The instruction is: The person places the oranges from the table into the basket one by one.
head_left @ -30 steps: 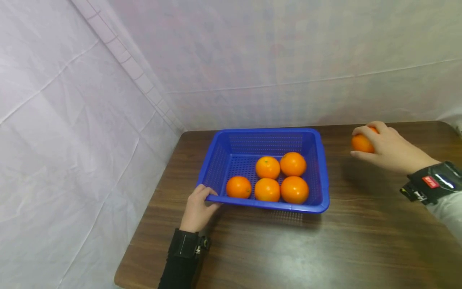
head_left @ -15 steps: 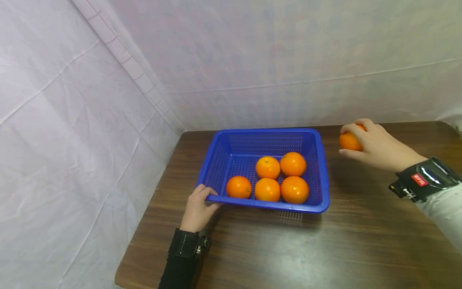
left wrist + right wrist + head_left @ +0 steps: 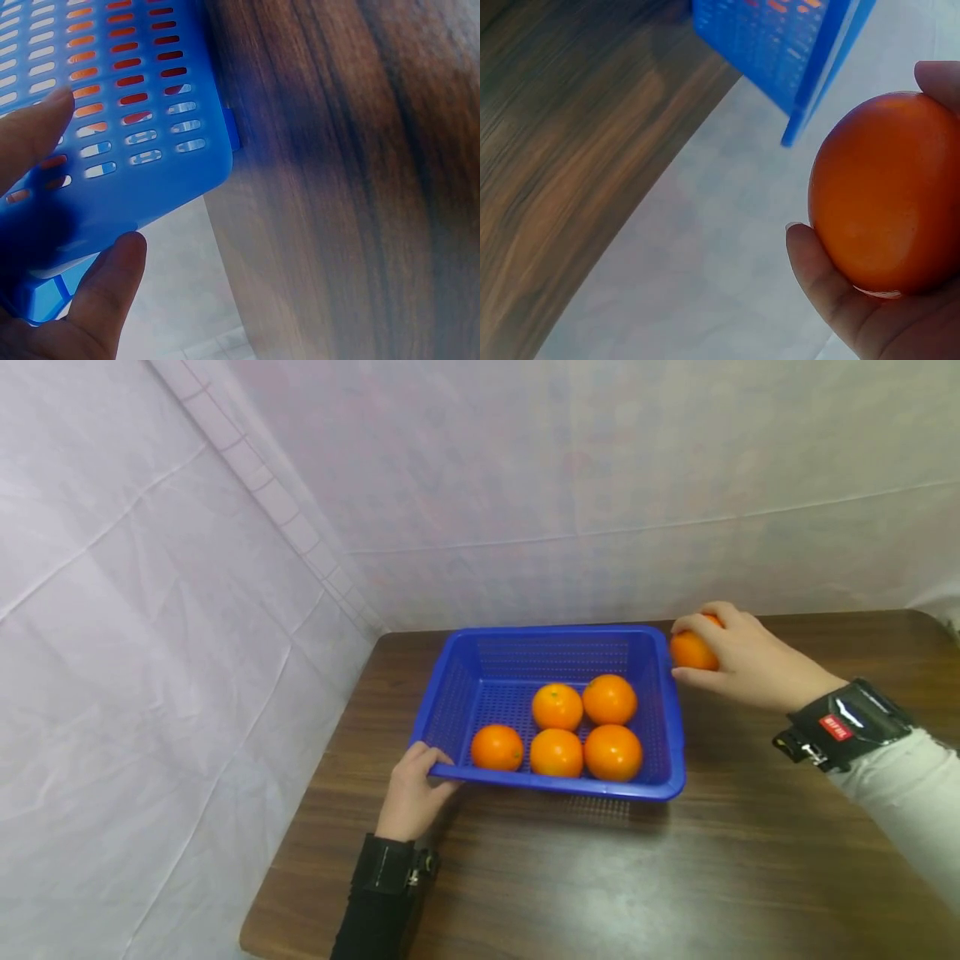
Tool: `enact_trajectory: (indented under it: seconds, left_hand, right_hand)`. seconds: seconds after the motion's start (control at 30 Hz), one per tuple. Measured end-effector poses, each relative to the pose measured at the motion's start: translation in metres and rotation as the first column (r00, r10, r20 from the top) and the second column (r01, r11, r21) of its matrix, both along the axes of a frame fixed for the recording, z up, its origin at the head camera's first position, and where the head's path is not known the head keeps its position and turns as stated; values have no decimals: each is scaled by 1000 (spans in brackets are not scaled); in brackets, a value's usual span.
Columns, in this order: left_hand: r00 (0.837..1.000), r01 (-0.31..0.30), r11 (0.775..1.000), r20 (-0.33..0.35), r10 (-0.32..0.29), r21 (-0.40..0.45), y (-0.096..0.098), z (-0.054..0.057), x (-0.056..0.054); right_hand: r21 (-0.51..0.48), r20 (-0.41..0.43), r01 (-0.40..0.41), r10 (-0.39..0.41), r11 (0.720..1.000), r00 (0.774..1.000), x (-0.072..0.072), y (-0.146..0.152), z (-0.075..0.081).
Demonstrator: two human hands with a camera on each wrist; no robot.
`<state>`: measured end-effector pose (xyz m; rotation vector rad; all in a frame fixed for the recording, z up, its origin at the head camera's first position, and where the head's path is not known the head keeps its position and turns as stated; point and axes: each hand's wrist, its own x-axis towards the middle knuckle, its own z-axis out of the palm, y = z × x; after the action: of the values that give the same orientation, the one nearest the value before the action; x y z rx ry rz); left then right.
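Observation:
A blue plastic basket [image 3: 517, 782] with perforated walls stands on the wooden table, several oranges [image 3: 556, 753] inside it, mostly toward its near and right side. My left hand [image 3: 411, 789] grips the basket's near left corner; in the left wrist view, thumb and finger lie along the blue wall [image 3: 161, 161]. In my right hand [image 3: 757, 662] is another orange [image 3: 692, 651], held between thumb and fingers just beside the basket's far right corner. The right wrist view shows this orange [image 3: 889, 195] large, with the basket's rim [image 3: 821, 67] beyond it.
The brown wooden table [image 3: 585, 885] extends in front and to the right of the basket. White cloth [image 3: 637, 485] hangs behind the table, and more cloth [image 3: 150, 693] covers the left side.
My right hand has moved left with its orange, from over the right part of the table to the basket's right rim. The left hand and the basket stay in place.

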<state>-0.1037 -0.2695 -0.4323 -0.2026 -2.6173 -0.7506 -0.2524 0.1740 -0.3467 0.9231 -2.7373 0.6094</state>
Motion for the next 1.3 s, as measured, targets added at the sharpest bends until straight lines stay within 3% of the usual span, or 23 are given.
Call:
enact_trajectory:
  seconds: [0.23,0.67,0.97,1.3]
  left_hand:
    - [1000,-5,1000,14,5,-2,1,0,-1]
    - [1000,8,1000,4,-8,8,5,0,-3]
    - [1000,17,1000,-2,-17,10,7,-1,-6]
    - [1000,-2,1000,-1,2,15,6,1,-1]
  right_hand:
    - [-19,-38,-39,38,999,999,-3,-14,3]
    - [-26,-34,-65,64,998,997,-2,-36,11]
    - [-19,7,-67,67,998,998,2,-46,15]
    - [-7,49,-96,96,995,994,2,-66,19]
